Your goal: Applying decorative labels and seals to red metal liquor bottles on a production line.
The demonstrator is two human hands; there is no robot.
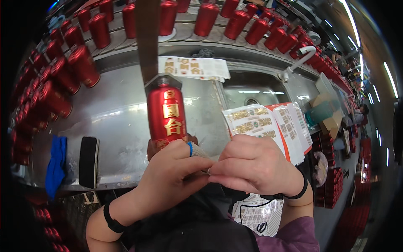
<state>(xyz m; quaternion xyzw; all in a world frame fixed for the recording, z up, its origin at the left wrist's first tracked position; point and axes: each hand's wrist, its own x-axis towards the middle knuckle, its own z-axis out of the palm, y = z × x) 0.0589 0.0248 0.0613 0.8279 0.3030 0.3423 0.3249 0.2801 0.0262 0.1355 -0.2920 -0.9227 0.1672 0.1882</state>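
Observation:
Both hands meet in front of me, fingertips pinched together. My left hand [176, 172] wears a pale ribbed finger sleeve [199, 156] with a blue rim. Touching its fingertips, my right hand [252, 166] has its fingers curled in. Something small and thin shows between them, mostly hidden. Just beyond my left hand a red bottle [161, 109] with gold raised characters lies in a dark holder, its lower end partly behind the hand. A sheet of gold stickers [247, 119] lies beyond my right hand, on an orange-edged stack. More sticker sheets [256, 212] rest near my lap.
A metal sink counter [113, 113] carries a blue cloth [56, 161], a phone [88, 161] and another sticker sheet [193, 67]. A basin [252, 86] with a white faucet [299, 63] is at right. Many red bottles [205, 19] line a conveyor [184, 33] behind; others stand at left.

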